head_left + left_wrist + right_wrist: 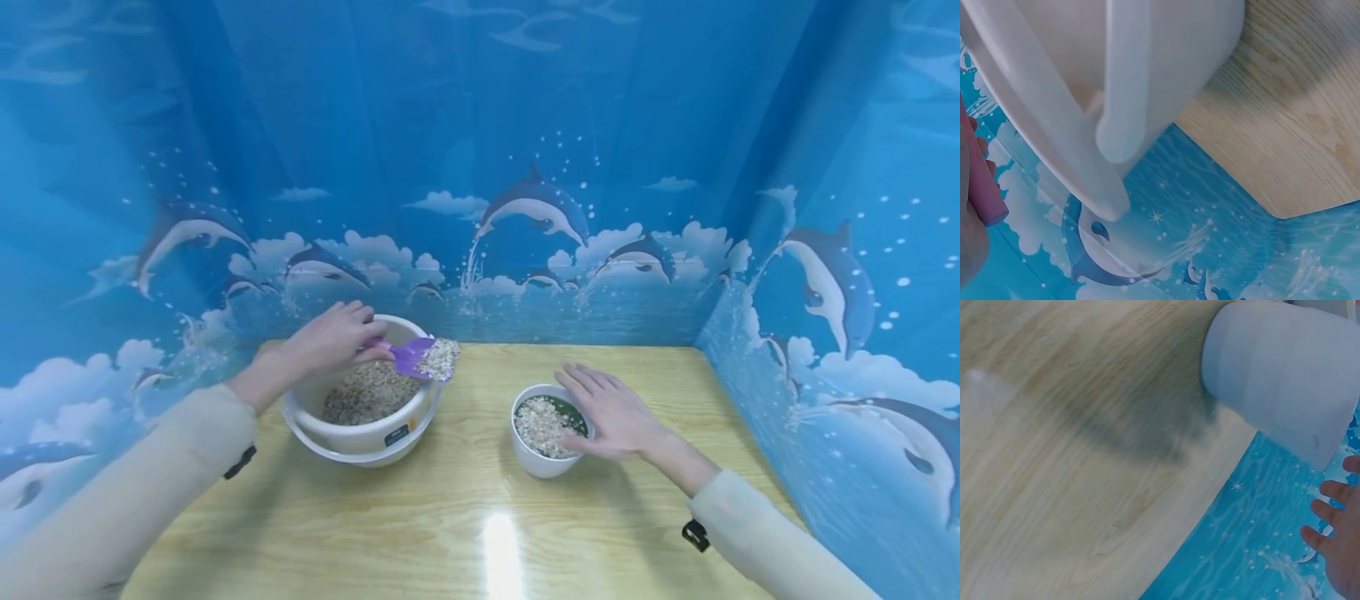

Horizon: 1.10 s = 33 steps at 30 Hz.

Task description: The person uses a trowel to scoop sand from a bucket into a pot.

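My left hand (pixel 335 337) grips the pink handle (pixel 988 187) of a small purple shovel (pixel 410 357). Pale gravel (pixel 439 360) fills the shovel's blade, which is over the right rim of a white bucket (pixel 352 435). More mixed gravel (pixel 371 392) lies inside that bucket. To the right stands a white pot (pixel 546 468) with pale gravel (pixel 542 427) on its left part and something dark green (pixel 573 417) on its right. My right hand (pixel 611 412) is at the pot's right rim, fingers spread and extended; in the right wrist view its fingertips (pixel 1315 537) show beside the pot.
Both containers stand on a wood-grain table (pixel 465 517). A blue curtain (pixel 480 108) printed with dolphins closes off the back and both sides. The bucket's white handle (pixel 367 460) hangs down along its front.
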Available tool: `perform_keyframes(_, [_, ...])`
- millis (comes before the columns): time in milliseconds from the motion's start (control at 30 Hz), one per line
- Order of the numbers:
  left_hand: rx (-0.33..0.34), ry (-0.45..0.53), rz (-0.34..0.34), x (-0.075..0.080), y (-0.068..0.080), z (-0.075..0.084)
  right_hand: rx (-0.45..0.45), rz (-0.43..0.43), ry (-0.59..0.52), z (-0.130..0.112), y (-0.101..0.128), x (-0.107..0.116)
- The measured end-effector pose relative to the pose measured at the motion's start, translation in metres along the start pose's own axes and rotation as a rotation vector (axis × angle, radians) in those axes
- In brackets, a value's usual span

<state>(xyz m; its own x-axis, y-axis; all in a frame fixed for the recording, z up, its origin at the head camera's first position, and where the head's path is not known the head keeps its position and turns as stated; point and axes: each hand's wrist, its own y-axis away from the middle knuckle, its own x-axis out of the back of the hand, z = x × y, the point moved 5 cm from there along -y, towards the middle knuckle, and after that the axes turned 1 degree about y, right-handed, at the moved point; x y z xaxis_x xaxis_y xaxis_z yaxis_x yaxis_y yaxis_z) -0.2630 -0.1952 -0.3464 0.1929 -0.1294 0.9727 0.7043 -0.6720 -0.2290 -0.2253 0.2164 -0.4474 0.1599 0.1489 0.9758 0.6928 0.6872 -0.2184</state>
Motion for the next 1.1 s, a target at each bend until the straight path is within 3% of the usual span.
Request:
perform_keyframes(533, [0.003, 0.016, -0.072, -0.005, -0.016, 0.018, -0.034, 0.002, 0.023, 0.009, 0.024, -0.011])
perform_keyframes(1100, [-0.080, 0.056, -0.080, -0.003, -0.037, 0.043, -0.023, 0.013, 0.067, 0.012, 0.031, -0.022])
